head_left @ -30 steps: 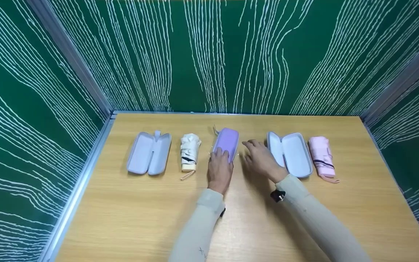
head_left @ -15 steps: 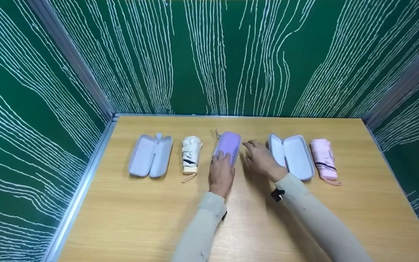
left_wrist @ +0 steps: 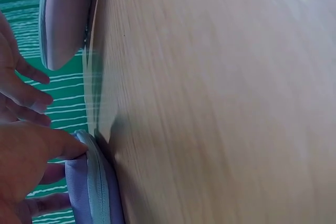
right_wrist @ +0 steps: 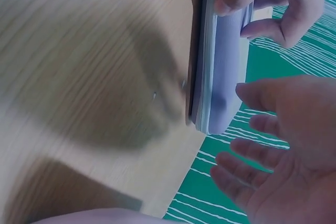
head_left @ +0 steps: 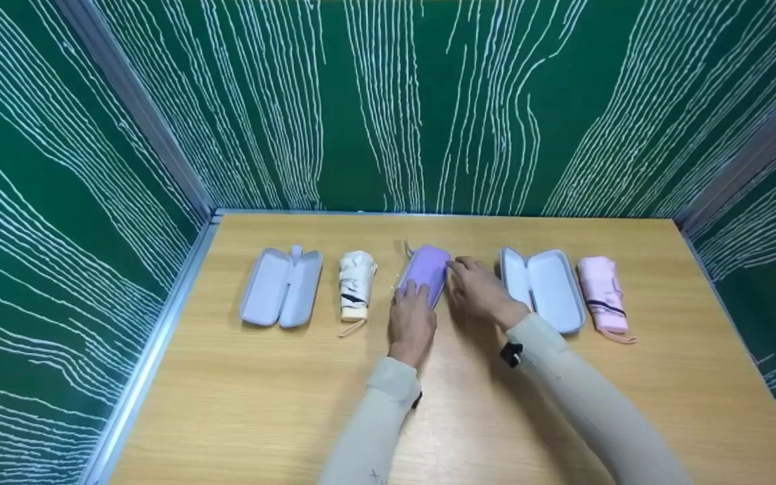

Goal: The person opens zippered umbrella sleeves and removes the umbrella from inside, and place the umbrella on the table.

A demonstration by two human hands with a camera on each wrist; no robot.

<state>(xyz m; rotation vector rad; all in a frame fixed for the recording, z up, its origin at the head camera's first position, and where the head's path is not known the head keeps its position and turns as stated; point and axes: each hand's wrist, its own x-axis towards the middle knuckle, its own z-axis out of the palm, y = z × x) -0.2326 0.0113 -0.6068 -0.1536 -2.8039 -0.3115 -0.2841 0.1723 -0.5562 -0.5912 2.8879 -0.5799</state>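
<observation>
On the bench (head_left: pixel 240 417), widest room for moving at six o'clock from the purple case (head_left: pixel 431 263). Reaching in from six, holding the case's near end in the left grip (head_left: pixel 412 323), thumb opposite fingers. At four, right grip (head_left: pixel 484 291) slanted inward, fingers loosely apart, contact hard to tell. At nine, folded cream umbrella (head_left: pixel 357 279); at three, pale open case (head_left: pixel 555 286); at twelve, back edge (head_left: pixel 388 214).
</observation>
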